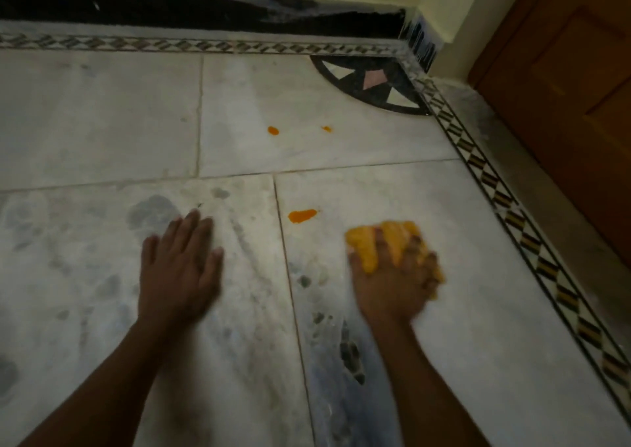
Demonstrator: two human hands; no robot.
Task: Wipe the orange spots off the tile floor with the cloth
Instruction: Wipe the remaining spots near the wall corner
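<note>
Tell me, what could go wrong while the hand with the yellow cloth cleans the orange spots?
The cloth sits bunched under the right hand, so a sweep over the big orange spot might smear it rather than lift it. The two small spots lie farther off and could be missed. The left hand presses flat on the floor and might slip.

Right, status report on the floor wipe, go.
Left hand flat on floor, holding nothing. Right hand grips yellow cloth. Three orange spots remain, nearest just ahead-left of cloth. Path unobstructed.
</note>
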